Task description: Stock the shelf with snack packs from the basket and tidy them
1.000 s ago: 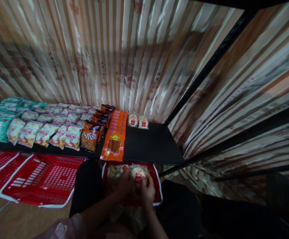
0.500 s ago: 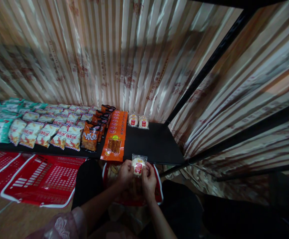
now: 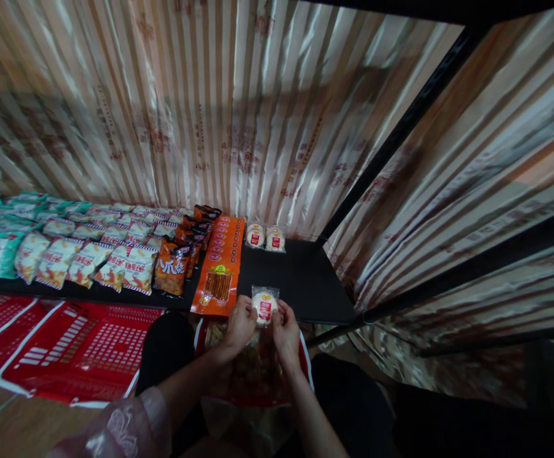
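Note:
My left hand [image 3: 239, 324] and my right hand [image 3: 285, 326] together grip a small clear packet with a round pale cake and a red label [image 3: 264, 306], held over the front edge of the black shelf [image 3: 300, 280]. Both hands' fingers pinch its lower corners. Below the hands sits a red basket [image 3: 305, 366] holding more packets. Two matching round cake packets [image 3: 265, 237] lie at the back of the shelf.
Orange strip packs [image 3: 222, 261], dark orange snack bags [image 3: 174, 270] and rows of white and green snack bags [image 3: 86, 254] fill the shelf's left. An empty red basket [image 3: 71, 350] lies on the wooden floor at left. Striped curtain surrounds the shelf; a black frame post [image 3: 401, 133] rises at right.
Both hands lifted one round cake packet out of the red basket and carried it up and forward to the shelf's front edge.

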`<move>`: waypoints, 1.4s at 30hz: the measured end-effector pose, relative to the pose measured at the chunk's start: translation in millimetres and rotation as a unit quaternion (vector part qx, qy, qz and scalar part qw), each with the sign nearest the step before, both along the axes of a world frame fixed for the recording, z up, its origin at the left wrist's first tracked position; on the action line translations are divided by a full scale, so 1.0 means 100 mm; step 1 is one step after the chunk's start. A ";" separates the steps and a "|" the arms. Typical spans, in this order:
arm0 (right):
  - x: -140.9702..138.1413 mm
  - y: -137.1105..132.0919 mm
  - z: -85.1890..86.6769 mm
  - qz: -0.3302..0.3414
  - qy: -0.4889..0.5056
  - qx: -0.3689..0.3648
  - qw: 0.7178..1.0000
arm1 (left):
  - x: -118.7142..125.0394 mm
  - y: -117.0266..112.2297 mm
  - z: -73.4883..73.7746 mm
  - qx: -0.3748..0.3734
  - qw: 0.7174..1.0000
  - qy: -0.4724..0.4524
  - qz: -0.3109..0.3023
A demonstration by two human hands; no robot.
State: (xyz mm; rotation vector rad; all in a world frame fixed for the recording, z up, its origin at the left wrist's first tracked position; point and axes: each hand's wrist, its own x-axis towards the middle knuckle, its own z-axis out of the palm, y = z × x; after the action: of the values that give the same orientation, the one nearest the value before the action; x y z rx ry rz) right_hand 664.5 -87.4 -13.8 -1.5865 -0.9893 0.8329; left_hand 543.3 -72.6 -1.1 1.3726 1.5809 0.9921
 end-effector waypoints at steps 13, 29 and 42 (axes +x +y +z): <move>0.00 0.36 0.01 -0.003 -0.018 0.025 1.000 | 0.05 0.25 0.13 -0.016 0.994 0.105 0.009; 0.00 0.65 -0.02 -0.017 -0.119 0.004 0.993 | 0.04 0.51 0.26 -0.080 0.967 0.237 -0.046; 0.03 0.90 -0.04 -0.003 -0.172 -0.019 0.985 | 0.05 0.81 0.22 -0.107 0.968 0.223 -0.050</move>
State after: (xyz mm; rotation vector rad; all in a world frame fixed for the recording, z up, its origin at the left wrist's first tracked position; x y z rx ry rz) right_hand 667.3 2.2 -18.0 -1.8039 -1.2166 0.5862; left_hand 548.3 8.9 20.7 1.5762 1.8576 0.4498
